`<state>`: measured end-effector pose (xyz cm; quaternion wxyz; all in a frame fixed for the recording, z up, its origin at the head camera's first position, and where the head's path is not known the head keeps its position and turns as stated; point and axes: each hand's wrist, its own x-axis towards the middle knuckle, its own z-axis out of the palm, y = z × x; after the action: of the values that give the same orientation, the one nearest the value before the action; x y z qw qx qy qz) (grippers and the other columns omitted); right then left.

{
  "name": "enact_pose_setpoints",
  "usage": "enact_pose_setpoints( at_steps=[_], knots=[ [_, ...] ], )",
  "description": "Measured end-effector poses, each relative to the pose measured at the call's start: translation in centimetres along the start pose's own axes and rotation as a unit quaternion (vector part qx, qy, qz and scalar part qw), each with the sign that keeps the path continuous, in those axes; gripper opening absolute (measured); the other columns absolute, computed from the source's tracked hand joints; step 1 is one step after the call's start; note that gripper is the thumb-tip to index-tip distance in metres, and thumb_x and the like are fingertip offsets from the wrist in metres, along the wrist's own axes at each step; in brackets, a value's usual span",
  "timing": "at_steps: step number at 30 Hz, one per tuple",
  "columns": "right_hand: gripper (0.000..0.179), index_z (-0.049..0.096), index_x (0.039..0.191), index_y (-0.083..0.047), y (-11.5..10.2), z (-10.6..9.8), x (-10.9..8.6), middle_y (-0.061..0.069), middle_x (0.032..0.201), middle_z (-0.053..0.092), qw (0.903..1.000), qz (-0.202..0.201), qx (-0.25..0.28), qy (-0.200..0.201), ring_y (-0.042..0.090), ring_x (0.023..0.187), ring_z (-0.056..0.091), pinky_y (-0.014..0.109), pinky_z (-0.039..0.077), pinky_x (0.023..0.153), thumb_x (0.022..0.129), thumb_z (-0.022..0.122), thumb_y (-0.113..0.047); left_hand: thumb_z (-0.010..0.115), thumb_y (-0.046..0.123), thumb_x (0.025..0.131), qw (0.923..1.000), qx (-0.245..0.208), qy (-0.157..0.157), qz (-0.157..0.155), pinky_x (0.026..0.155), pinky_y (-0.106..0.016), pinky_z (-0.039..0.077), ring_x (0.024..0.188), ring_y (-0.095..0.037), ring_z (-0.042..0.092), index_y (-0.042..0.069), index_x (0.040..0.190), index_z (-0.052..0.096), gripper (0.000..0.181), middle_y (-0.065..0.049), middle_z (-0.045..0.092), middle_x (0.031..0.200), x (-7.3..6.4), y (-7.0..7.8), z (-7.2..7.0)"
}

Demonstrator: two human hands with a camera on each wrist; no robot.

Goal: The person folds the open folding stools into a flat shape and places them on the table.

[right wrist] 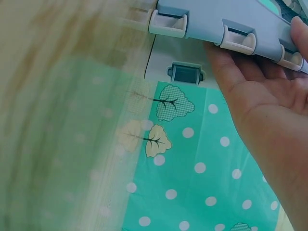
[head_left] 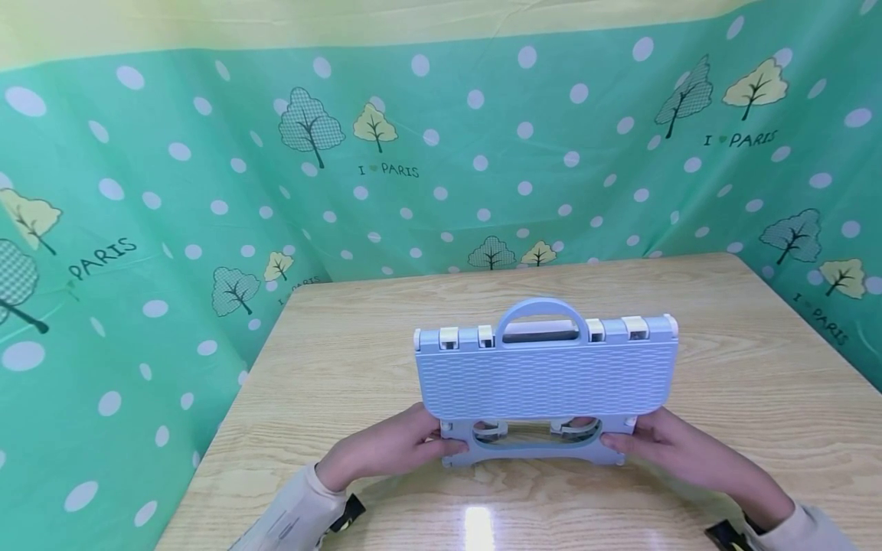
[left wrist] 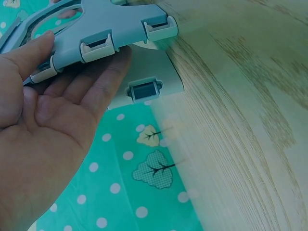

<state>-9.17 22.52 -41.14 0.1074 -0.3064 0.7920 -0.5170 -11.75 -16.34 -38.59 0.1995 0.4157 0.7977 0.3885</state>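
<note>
A light blue plastic folding stool (head_left: 544, 380) is held up over the table, partly folded, its woven-textured panel facing me and its arched carry handle (head_left: 541, 308) on top. My left hand (head_left: 400, 444) grips the left side of the lower leg panel (head_left: 537, 453), thumb in front. On the right side my right hand (head_left: 678, 448) holds the same panel, thumb also in front. In the left wrist view, the left fingers (left wrist: 103, 79) lie behind the leg panel, partly hidden. Likewise, in the right wrist view the right fingers (right wrist: 226, 65) reach behind the panel's hinged edge.
The wood-grain table (head_left: 331, 367) extends around the stool on all sides. Behind it and along both sides hangs a green curtain (head_left: 386, 207) with white dots and printed trees. A bright reflection (head_left: 478, 528) lies on the near tabletop.
</note>
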Motion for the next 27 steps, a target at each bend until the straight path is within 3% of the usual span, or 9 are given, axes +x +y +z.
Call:
enact_pose_setpoints(
  at_steps=[27],
  knots=[
    [0.052, 0.036, 0.148, -0.016, -0.1, -0.23, 0.07, -0.004, 0.139, 0.053, 0.9999, -0.005, 0.008, -0.009, 0.002, 0.126, 0.05, 0.019, 0.047, 0.095, 0.102, 0.056, -0.007, 0.053, 0.019, 0.104, 1.0, -0.008, -0.002, 0.002, 0.1, -0.028, 0.048, 0.125, -0.012, 0.054, 0.028, 0.15, 0.035, 0.051, 0.007, 0.048, 0.146, 0.01, 0.3, -0.19]
  ],
)
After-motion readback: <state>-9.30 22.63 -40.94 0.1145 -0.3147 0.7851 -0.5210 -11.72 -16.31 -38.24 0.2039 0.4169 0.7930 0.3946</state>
